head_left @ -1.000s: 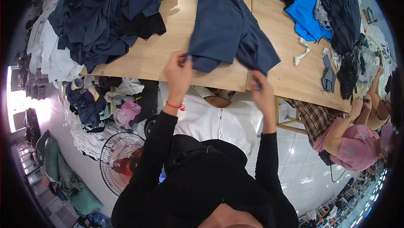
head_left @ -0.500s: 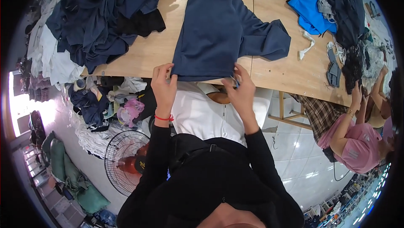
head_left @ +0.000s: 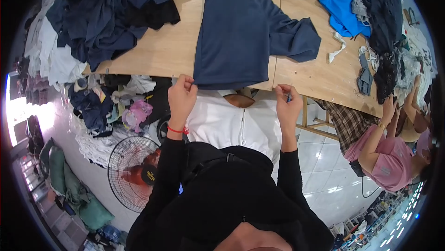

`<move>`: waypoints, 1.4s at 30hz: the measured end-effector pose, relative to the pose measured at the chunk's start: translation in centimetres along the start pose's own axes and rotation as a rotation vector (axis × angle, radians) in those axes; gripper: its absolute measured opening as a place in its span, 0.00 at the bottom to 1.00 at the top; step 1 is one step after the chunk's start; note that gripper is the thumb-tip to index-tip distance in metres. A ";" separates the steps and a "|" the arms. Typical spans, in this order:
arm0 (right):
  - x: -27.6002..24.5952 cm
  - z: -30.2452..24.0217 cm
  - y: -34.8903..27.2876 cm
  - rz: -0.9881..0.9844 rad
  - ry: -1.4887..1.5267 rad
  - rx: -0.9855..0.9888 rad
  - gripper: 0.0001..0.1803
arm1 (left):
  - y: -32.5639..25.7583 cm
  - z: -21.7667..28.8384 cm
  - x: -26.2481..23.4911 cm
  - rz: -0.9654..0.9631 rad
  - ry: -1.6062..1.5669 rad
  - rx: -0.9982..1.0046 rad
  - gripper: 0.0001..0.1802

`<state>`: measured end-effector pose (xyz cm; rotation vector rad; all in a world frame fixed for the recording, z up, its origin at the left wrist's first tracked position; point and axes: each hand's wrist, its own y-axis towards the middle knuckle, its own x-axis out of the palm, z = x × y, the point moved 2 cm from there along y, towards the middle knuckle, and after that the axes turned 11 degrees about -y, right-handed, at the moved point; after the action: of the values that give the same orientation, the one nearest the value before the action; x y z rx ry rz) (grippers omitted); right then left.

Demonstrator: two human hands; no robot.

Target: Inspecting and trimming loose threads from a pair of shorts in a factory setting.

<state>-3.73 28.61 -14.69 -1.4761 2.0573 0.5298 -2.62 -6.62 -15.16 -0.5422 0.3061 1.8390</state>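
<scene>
Pinching the navy garment (head_left: 241,33) hem at the table (head_left: 162,51) edge, left hand (head_left: 181,97) and right hand (head_left: 287,104) fingers grasping.

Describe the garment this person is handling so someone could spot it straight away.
On the long wooden table, find the navy garment spread flat at the near edge, its hem pinched by the left hand and right hand. Unlike the heaped dark clothes beside it, it lies smooth and single.

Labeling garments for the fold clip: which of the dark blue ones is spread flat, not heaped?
The navy garment at the table's near edge, centre, hem pinched by the left hand. The other dark blue clothes lie heaped in a pile at far left.
</scene>
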 end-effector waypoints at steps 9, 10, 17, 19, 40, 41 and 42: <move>2.2 -2.6 -0.6 -0.050 -0.086 -0.060 0.18 | 0.6 0.8 0.2 0.019 0.013 0.108 0.24; 2.7 -2.2 -0.2 -0.027 -0.057 -0.090 0.19 | 0.4 1.2 0.2 0.025 0.020 0.102 0.24; 3.7 -3.4 1.0 -0.031 -0.094 -0.043 0.19 | 0.0 3.3 0.2 0.024 0.085 0.273 0.24; 3.9 -3.6 1.2 -0.029 -0.114 -0.066 0.20 | 0.2 3.6 -0.2 0.002 -0.031 0.323 0.24; 0.9 -5.2 3.4 -0.377 1.165 0.534 0.15 | 1.8 3.2 -1.4 -0.322 -1.879 -0.694 0.15; 0.3 -4.3 4.0 -0.423 1.247 0.551 0.15 | 2.1 2.7 -1.8 -0.328 -1.928 -0.700 0.19; -0.3 -3.9 4.5 -0.433 1.255 0.506 0.17 | 2.1 3.0 -1.9 -0.325 -1.926 -0.697 0.19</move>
<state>-8.72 27.97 -11.51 -2.0279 2.2120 -1.3090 -4.76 -7.46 -11.73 0.8150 -1.6029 1.3566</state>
